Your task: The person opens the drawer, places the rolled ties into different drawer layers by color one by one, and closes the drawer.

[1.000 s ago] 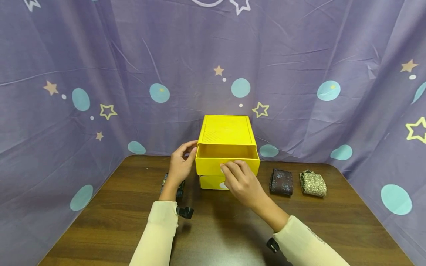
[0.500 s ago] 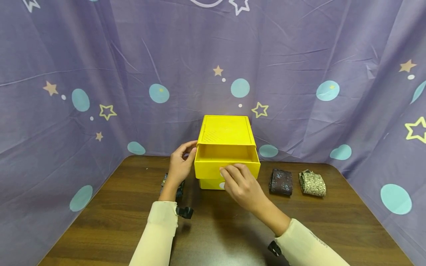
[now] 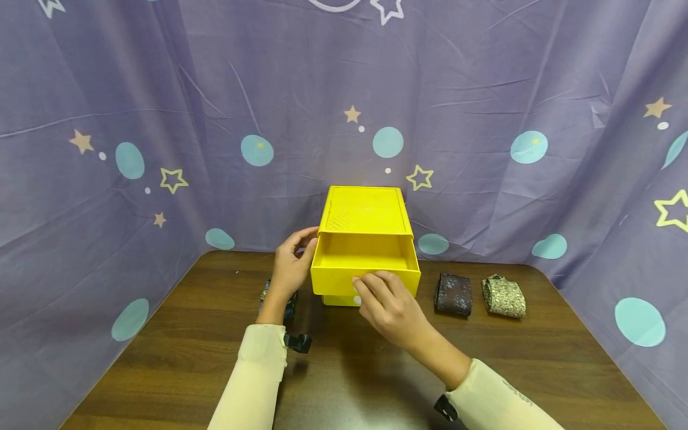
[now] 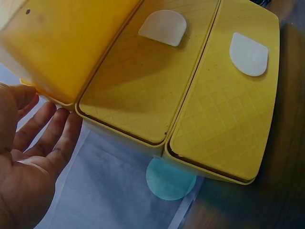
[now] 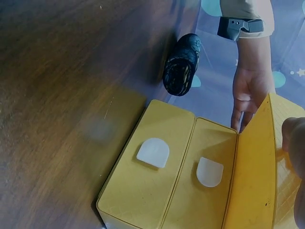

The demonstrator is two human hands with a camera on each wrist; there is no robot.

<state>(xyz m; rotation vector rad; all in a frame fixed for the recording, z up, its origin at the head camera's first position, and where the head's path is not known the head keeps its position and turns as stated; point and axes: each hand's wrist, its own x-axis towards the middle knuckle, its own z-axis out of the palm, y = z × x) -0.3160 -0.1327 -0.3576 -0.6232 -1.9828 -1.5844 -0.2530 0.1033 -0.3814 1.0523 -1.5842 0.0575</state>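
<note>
A yellow drawer cabinet [image 3: 368, 209] stands at the back of the table, its top drawer [image 3: 329, 280] pulled well out; nothing shows in the visible part inside. My right hand [image 3: 391, 306] pinches the handle at the middle of that drawer's front, fingers covering it. My left hand [image 3: 292, 263] steadies the cabinet's left side, fingers extended against the edge. In the left wrist view, the middle drawer [image 4: 136, 78] and bottom drawer [image 4: 224, 102] are closed, each with a white handle.
Two rolled patterned fabric bands, one dark floral [image 3: 454, 294] and one gold-green [image 3: 504, 297], lie right of the cabinet. Another dark rolled band [image 5: 182, 64] sits on the left, partly behind my left forearm in the head view. A purple curtain [image 3: 301, 89] hangs behind the table.
The top drawer has slid further out toward me, with my right hand moving back and slightly down on its handle. My left hand has stayed at the cabinet's side.
</note>
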